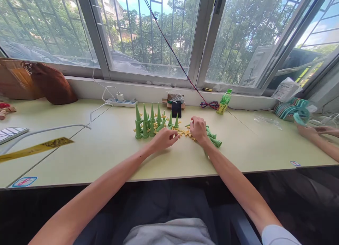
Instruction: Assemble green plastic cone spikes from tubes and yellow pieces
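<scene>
My left hand (164,138) is closed, thumb and fingers drawn together low over the table; anything between them is too small to make out. Just behind it a green cone (161,126) leans at a tilt. Several green cones (145,129) stand upright in rows to its left, with small yellow pieces on their sides. My right hand (199,129) has its fingers curled downward, hiding whatever they grip. Between the hands lies a loose pile of small yellow pieces (184,133). More green cones (215,141) lie on their sides to the right of my right hand.
Behind the cones are a black phone (176,109) and a small open box (169,100). A green-labelled bottle (224,101), bundled cable (210,105) and power strip (124,103) line the sill. At right, another person's hands (308,132) touch teal pieces (290,110).
</scene>
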`<state>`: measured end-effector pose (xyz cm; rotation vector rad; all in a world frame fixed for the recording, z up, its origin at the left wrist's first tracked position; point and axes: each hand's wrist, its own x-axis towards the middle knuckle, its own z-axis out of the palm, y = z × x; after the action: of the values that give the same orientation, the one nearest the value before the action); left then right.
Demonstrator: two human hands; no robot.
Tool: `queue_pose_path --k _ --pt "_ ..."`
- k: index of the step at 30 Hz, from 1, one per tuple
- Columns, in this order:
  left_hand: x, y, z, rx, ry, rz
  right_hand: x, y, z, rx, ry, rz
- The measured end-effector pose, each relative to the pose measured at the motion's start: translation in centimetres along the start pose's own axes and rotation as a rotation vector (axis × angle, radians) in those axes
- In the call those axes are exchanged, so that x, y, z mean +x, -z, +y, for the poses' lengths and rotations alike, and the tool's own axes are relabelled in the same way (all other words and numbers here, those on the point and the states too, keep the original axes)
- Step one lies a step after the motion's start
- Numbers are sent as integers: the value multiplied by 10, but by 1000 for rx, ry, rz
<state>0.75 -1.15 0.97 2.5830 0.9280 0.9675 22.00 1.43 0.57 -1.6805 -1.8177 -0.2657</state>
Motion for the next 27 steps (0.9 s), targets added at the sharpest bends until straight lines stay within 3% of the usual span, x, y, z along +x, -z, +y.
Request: queue_pose_path --k 6,14,27 --pt "1 2 0 14 19 -36 0 -3 4 -148 -77 -139" --pt "1 1 -1 31 5 -25 0 -10 5 -207 4 -293" --pt "2 2 2 32 10 -23 2 -11 3 -213 7 -382"
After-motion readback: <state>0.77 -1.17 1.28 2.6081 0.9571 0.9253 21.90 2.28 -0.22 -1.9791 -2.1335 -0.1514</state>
